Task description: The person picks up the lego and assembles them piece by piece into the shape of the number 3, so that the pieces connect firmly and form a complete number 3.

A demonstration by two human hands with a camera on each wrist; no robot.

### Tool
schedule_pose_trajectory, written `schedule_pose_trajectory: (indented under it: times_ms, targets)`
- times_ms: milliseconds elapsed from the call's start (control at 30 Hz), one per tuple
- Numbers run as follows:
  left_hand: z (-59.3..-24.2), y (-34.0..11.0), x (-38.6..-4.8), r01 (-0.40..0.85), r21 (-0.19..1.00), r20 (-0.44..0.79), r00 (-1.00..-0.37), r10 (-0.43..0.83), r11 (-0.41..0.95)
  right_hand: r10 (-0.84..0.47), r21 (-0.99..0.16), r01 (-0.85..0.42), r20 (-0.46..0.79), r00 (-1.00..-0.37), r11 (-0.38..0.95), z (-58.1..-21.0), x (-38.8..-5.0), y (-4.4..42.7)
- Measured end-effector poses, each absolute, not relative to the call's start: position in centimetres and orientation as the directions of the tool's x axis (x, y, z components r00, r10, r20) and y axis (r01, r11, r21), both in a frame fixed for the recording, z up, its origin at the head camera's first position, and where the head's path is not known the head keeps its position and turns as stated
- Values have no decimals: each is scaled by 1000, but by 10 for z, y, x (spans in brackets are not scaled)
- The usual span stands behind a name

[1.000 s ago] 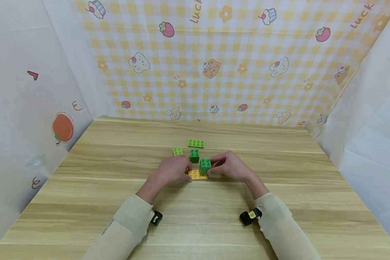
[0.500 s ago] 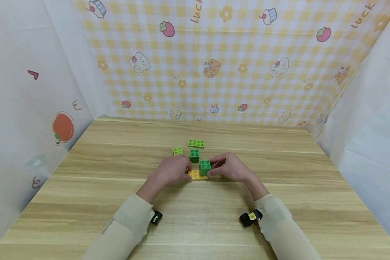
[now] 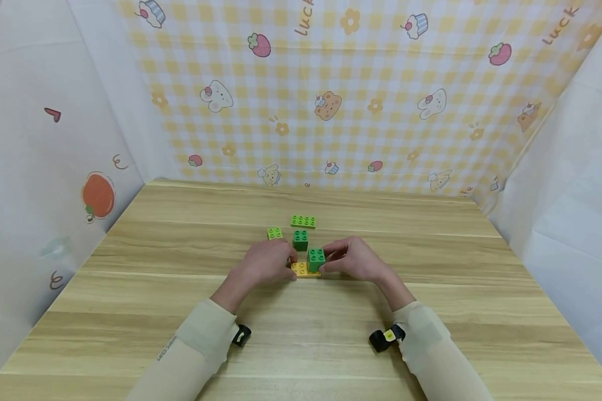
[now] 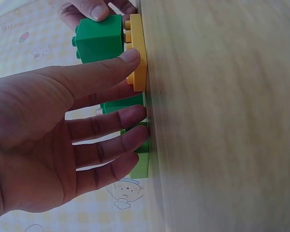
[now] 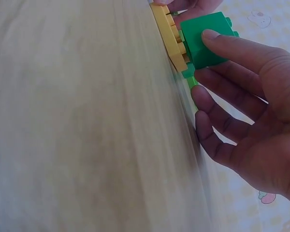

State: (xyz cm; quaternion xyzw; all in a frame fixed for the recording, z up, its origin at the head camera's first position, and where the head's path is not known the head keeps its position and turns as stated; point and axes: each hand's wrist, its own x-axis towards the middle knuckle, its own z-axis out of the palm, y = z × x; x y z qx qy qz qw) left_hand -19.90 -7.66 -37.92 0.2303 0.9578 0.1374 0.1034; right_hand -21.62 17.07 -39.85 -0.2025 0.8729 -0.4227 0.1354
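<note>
My left hand (image 3: 268,260) pinches the left end of a thin yellow toy building plate (image 3: 300,269) between thumb and index finger; its other fingers spread loosely in the left wrist view. From the right, my right hand (image 3: 356,259) grips a green square building brick (image 3: 316,260) with its thumb on the near face. The brick stands studs up over the plate's right end. In the left wrist view the green brick (image 4: 100,41) is right at the yellow plate's studs (image 4: 128,36), with a slight gap showing. In the right wrist view the brick (image 5: 195,46) looks slightly tilted.
Just behind the yellow plate stands a second, darker green brick (image 3: 300,241). A lime brick (image 3: 275,233) sits behind my left hand, partly covered by it. Farther back lies a flat lime plate (image 3: 303,221). Fabric walls bound the wooden table (image 3: 301,334) at the back and sides.
My right hand has lowered the green brick slightly and shifted it a little left over the yellow plate's right end. The left hand and the other bricks have stayed put.
</note>
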Motion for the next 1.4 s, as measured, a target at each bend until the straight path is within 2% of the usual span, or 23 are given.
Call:
schedule_pose_trajectory:
  times_ms: [1400]
  targets:
    - [-379,-77,-199,416,337,-129,-868,479,844,-468,-802,-242,-54,-882,547,-404,-213,170]
